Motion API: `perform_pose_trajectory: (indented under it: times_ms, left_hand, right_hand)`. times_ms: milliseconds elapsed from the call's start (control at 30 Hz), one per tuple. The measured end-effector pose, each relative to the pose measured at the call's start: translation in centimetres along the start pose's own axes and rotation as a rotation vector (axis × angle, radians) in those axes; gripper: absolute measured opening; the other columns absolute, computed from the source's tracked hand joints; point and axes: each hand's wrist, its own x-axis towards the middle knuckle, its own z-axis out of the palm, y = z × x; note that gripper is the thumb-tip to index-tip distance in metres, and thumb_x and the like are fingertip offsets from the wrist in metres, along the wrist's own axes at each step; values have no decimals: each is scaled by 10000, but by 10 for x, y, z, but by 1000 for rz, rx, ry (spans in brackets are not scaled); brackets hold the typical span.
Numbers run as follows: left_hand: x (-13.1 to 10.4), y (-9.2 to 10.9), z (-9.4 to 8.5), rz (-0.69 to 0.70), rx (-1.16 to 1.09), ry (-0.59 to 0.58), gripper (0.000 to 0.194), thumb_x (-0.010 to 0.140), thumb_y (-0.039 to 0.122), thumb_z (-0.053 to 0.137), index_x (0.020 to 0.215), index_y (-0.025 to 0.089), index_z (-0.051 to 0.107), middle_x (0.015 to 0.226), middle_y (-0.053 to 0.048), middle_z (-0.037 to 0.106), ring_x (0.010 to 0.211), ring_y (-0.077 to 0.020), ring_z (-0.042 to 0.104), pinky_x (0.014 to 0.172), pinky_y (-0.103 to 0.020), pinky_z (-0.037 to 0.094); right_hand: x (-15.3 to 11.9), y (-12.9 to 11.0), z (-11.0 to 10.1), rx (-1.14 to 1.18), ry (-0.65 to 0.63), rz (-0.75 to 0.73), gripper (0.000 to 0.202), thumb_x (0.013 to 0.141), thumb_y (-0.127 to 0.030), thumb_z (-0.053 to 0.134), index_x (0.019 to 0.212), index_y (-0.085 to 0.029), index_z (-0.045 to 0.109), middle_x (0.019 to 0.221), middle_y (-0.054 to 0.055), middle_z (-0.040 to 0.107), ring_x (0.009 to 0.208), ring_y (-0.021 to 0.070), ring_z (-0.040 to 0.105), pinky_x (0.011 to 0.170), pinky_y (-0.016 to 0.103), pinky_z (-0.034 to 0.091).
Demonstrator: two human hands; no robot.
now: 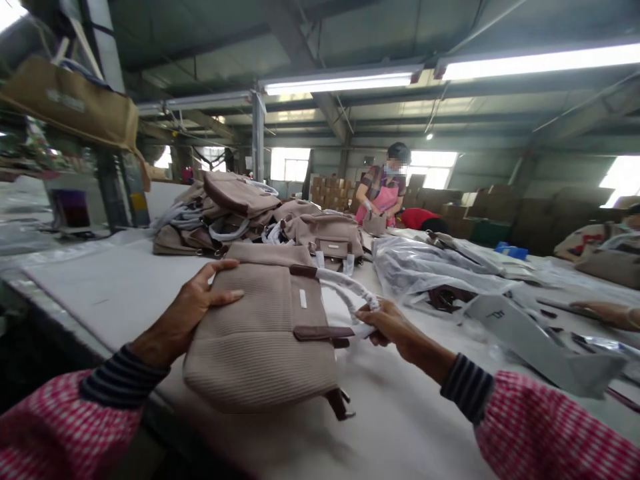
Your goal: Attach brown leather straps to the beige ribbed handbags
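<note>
A taupe ribbed handbag (250, 333) with brown leather tabs and a small metal plate lies tilted over the pale table (120, 287). My left hand (193, 310) grips its upper left edge, thumb on the front and fingers behind. The bag's handles (345, 280) are wrapped in whitish film, and my right hand (383, 323) is closed round them on the right. A brown strap end with a metal clip hangs at the bag's lower right corner. Just behind it is a pile of similar bags (235, 200), some with wrapped handles.
Clear plastic bags (415, 267) and a white printed sheet (530, 333) lie on the right. Another person's hand (607, 313) reaches in at the right edge. A person in a pink apron (385, 200) stands across the table. A tan bag (70, 100) hangs at upper left.
</note>
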Motion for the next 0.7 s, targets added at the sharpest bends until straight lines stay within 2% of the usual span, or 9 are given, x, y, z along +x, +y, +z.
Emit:
perform_pose_trajectory:
  times_ms: [133, 200, 267, 333, 400, 433, 533, 600, 700]
  left_hand:
    - [30, 8, 35, 206, 404, -276, 702, 714, 363, 788, 1373, 248, 575, 1339, -106, 655, 1159, -336, 685, 966, -468, 598]
    - [35, 8, 59, 346, 608, -352, 690, 718, 380, 755, 1362, 190, 595, 1442, -161, 606, 1350, -406, 569, 1168, -584, 441]
    - [25, 13, 85, 466, 682, -427, 683, 746, 427, 748, 1369, 186, 604, 1537, -165, 543, 1485, -410, 433, 1270, -594, 284]
    - [3, 20, 110, 438, 593, -629, 699, 802, 492, 744, 1433, 246, 572, 1572, -121, 526, 1513, -368, 413, 1255, -544, 338]
    - [-24, 27, 132, 291, 399, -865, 745, 813, 507, 770, 1487, 301, 529, 1516, -98, 588, 1437, -348, 519, 1103, -479, 521]
    - [-36, 29, 141, 248, 281, -906, 702, 811, 487, 781, 1453, 297, 568, 1443, -96, 643, 1367, -348, 583, 1019, -446, 572]
    - [-54, 19, 159, 169, 47, -846, 350, 848, 443, 752, 1093, 194, 749, 1042, -88, 765, 993, -301, 731, 843, -375, 611]
    - [-52, 3, 162, 43, -63, -674, 285, 825, 429, 785, 916, 163, 730, 841, -58, 739, 764, -235, 708, 724, -337, 607]
    - [-43, -28, 159, -147, -255, -363, 324, 719, 375, 862, 860, 184, 640, 728, 11, 675, 613, -161, 622, 572, -267, 562]
  right_hand:
    - [-52, -12, -50, 57, 9, -21, 194, 795, -255, 696, 679, -142, 587, 507, -15, 571, 363, 55, 445, 339, 150, 267]
    - [-74, -24, -65, 168, 6, -30, 262, 771, -317, 766, 682, -139, 595, 514, -28, 556, 368, 46, 438, 339, 145, 270]
    - [-87, -39, -70, 275, 17, -74, 287, 744, -343, 817, 724, -133, 622, 550, -30, 570, 391, 47, 461, 347, 141, 298]
    - [-92, -54, -65, 343, 11, -119, 296, 748, -353, 829, 773, -133, 632, 603, -16, 609, 434, 62, 514, 373, 144, 351]
    - [-90, -66, -57, 348, -64, -143, 305, 789, -383, 812, 816, -138, 632, 675, 17, 667, 498, 87, 583, 418, 155, 412]
    - [-87, -70, -52, 337, -139, -158, 304, 813, -399, 797, 858, -141, 643, 736, 35, 700, 554, 107, 628, 448, 163, 443]
    - [-77, -64, -44, 242, -341, -294, 302, 879, -423, 742, 1021, -162, 688, 959, 57, 743, 793, 160, 705, 581, 197, 520]
    - [-71, -41, -42, 115, -317, -398, 253, 914, -400, 700, 993, -160, 707, 931, 40, 719, 816, 153, 672, 642, 210, 517]
    - [-65, 10, -36, -103, -217, -441, 149, 929, -272, 635, 858, -148, 676, 820, 29, 665, 734, 142, 606, 675, 243, 500]
